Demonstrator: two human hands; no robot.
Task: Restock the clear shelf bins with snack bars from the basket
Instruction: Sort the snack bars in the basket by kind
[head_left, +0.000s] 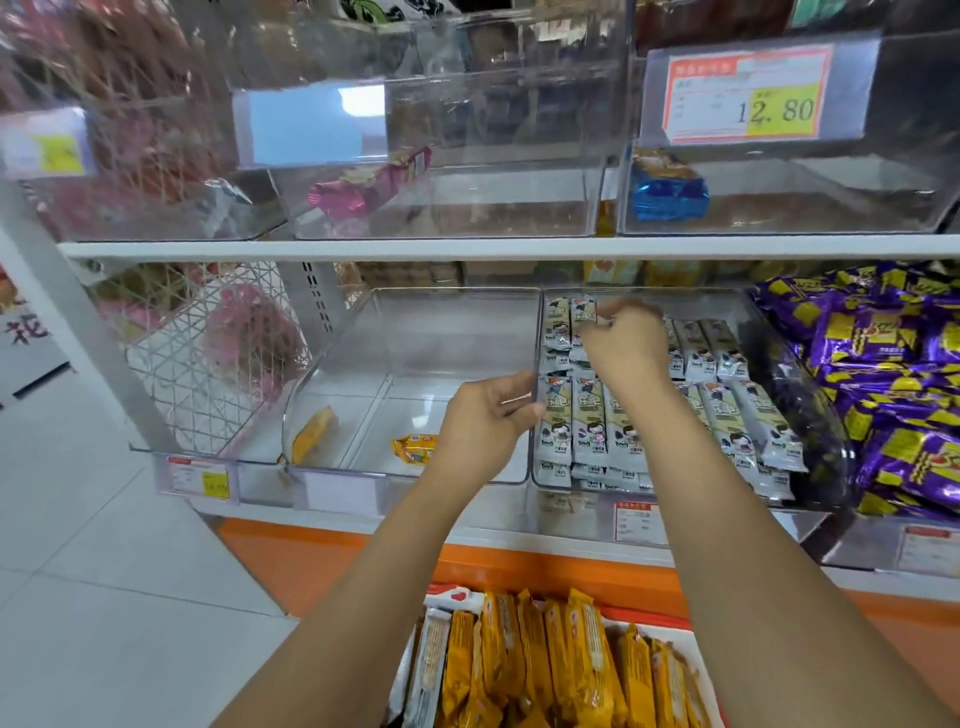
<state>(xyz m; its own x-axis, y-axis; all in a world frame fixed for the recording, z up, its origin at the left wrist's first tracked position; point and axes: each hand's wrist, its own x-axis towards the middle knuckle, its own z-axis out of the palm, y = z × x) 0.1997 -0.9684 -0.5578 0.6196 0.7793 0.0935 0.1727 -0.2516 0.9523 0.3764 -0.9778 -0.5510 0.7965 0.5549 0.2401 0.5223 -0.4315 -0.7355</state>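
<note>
A clear bin (540, 332) on the lower shelf holds rows of grey-green snack bars (727, 421). My right hand (626, 345) reaches into its back part, fingers curled on a bar (583, 312) in the rear row. My left hand (485, 423) grips the wall between this bin and the clear bin (415, 332) to its left, which holds only two yellow bars (415, 449). A basket (691, 639) at the bottom is packed with several yellow-orange bars (582, 660).
Purple and yellow packets (893, 364) are heaped to the right. The upper shelf carries clear bins with a pink bar (369, 182), a blue packet (667, 189) and a 12.80 price tag (748, 98). A wire basket (208, 358) stands at left.
</note>
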